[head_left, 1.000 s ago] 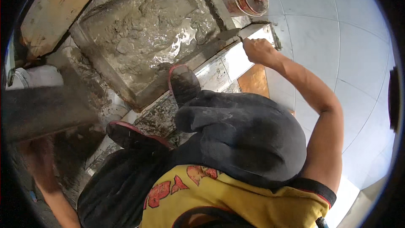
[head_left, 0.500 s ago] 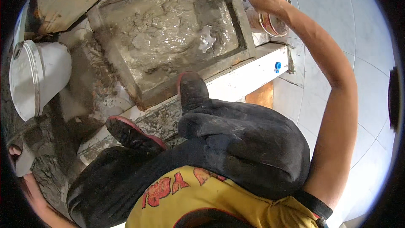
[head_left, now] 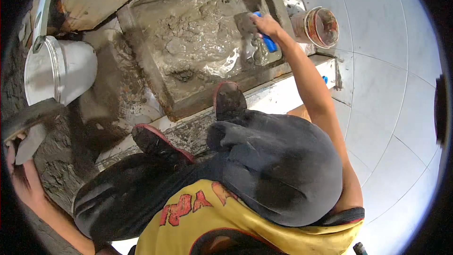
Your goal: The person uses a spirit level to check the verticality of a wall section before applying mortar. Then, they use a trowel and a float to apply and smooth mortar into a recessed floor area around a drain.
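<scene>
On my feed the right hand (head_left: 268, 26) has its fingers wrapped round the blue-handled trowel (head_left: 270, 43), low over the wet mortar (head_left: 203, 59); its blade is hard to make out against the grey. The left hand (head_left: 29, 179) has its fingers curled about the pale grip of a plastering float (head_left: 35, 117), partly cut off by the dark rim of my view.

I judge the trowel light and stiff, its handle likely slick if wet, so I would keep hold at mid-handle; the float looks rigid and broad, best held by its grip; the mortar should be soft, heavy and clinging, dragging on any blade pushed deep.

Left of the right fingers and below them runs the shallow frame (head_left: 153, 82) round the mortar, its raised edge a snag for a low sweep; just right of them stands a stained pail (head_left: 302, 28), close enough to knock; the right shoe (head_left: 230, 101) sits nearer me than those fingers, against the frame's near edge; beyond the left fingers a white bucket (head_left: 80, 71) crowds the float, and a tan board (head_left: 104, 2) leans farther off.
</scene>
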Available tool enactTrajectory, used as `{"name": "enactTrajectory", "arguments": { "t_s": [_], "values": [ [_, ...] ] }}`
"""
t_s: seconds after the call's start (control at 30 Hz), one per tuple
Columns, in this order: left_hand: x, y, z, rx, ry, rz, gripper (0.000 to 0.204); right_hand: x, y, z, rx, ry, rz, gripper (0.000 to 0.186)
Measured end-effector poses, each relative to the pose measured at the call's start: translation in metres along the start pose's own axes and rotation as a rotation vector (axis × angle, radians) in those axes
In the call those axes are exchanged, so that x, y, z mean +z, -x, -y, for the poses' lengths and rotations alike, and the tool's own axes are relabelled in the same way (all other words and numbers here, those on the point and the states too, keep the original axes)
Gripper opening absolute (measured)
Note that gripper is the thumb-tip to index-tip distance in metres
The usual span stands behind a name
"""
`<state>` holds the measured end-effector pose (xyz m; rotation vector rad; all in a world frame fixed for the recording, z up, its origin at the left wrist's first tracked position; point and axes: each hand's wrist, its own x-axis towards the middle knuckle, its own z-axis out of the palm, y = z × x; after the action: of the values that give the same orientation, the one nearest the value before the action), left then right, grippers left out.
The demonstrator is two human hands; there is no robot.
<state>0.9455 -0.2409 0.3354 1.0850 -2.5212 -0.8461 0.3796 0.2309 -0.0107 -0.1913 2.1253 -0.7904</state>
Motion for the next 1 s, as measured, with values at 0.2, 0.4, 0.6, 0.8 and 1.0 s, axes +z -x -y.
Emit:
{"name": "enactTrajectory", "arguments": {
  "t_s": [0.2, 0.4, 0.6, 0.8, 1.0],
  "values": [
    [0.059, -0.035, -0.037, -0.396, 1.117, 0.007, 0.032, 0.036, -0.012, -0.015, -0.231, 0.471, -0.137, 0.06],
    [0.074, -0.04, -0.057, -0.445, 1.353, -0.006, 0.026, 0.039, 0.043, 0.002, -0.306, 0.692, 0.01, 0.052],
    [0.09, -0.042, -0.051, -0.492, 1.406, 0.037, 0.028, -0.018, 0.015, 0.016, -0.119, 0.624, -0.006, 0.053],
    [0.079, -0.042, -0.063, -0.487, 1.443, -0.061, 0.03, 0.055, -0.018, -0.021, -0.5, 0.686, -0.232, 0.043],
    [0.107, -0.058, -0.073, -0.435, 1.369, 0.015, 0.028, 0.035, 0.065, 0.003, -0.248, 0.815, 0.095, 0.053]
  ]
}}
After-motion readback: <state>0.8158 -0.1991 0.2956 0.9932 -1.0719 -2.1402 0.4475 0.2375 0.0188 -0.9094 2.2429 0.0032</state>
